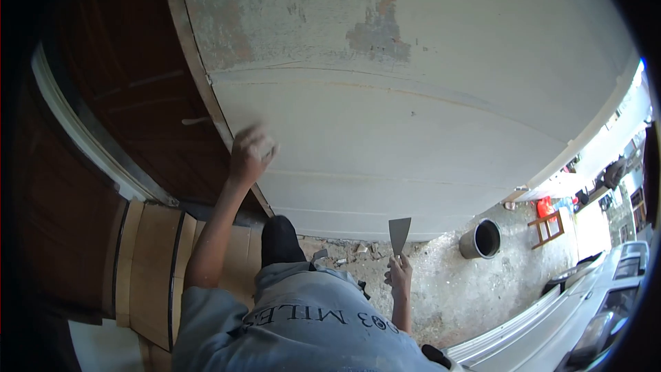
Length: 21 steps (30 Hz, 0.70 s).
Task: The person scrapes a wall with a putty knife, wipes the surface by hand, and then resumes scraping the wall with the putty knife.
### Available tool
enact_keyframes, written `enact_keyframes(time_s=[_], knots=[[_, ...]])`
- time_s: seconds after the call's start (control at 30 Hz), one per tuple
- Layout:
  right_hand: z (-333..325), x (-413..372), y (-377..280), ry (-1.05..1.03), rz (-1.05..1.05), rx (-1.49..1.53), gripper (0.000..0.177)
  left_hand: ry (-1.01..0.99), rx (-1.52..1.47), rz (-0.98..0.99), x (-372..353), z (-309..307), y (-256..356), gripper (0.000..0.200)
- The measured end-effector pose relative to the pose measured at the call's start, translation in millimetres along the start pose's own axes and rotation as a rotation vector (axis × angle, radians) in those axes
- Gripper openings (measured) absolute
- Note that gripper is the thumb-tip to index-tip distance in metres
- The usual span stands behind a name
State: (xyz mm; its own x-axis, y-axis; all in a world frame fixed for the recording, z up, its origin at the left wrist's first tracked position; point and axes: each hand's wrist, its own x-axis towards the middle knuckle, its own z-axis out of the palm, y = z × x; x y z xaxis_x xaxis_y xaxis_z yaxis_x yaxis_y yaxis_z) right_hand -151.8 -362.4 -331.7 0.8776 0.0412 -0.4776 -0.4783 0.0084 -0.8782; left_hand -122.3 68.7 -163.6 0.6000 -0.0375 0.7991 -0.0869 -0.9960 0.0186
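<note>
A pale wall (330, 131) with rough grey and orange patches near its top fills the middle. My left hand (253, 151) is raised close to the wall, beside the brown door's frame (200, 76). Its fingers are curled and blurred by motion; I cannot make out what they hold, if anything. Lower on the right, my right hand (399, 274) grips a scraper (399, 234) with its wide grey blade pointing up, in front of the wall's lower edge.
A dark bucket (470, 242) stands on the concrete floor at the right, with a wooden stool (547, 229) beyond it. Tiled steps (153, 262) lie at the lower left. A vehicle (599, 317) is at the lower right. Debris lies along the wall's foot.
</note>
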Motion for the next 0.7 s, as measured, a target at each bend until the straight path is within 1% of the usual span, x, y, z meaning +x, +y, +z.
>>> enact_keyframes(time_s=[0.07, 0.13, 0.23, 0.33, 0.37, 0.47, 0.53, 0.57, 0.7], knots=[[9, 2, -4, -0.032, 0.010, -0.004, 0.039, 0.151, 0.117, -0.028, 51, -13, 17, 0.055], [15, 3, -6, -0.062, 0.002, -0.028, 0.040, 0.111, 0.146, -0.128, 94, -21, 29, 0.093], [24, 10, -5, -0.079, -0.045, -0.083, 0.040, -0.029, 0.282, -0.255, 108, -6, 25, 0.111], [26, 3, -6, -0.098, -0.086, -0.179, 0.040, -0.055, 0.289, -0.239, 106, -1, 14, 0.118], [27, 0, 0, -0.072, -0.075, -0.144, 0.037, -0.052, 0.286, -0.232, 106, 0, 11, 0.117], [23, -16, 15, -0.019, -0.017, -0.186, 0.039, -0.051, 0.295, -0.215, 103, -6, 10, 0.113], [12, -30, 26, -0.029, -0.005, -0.185, 0.041, -0.071, 0.315, -0.201, 102, -14, 12, 0.111], [5, -39, 32, -0.035, -0.005, -0.184, 0.041, -0.050, 0.286, -0.185, 99, -15, 11, 0.107], [-21, -76, 47, 0.099, 0.062, -0.167, 0.044, -0.040, 0.208, -0.175, 93, -21, 22, 0.103]])
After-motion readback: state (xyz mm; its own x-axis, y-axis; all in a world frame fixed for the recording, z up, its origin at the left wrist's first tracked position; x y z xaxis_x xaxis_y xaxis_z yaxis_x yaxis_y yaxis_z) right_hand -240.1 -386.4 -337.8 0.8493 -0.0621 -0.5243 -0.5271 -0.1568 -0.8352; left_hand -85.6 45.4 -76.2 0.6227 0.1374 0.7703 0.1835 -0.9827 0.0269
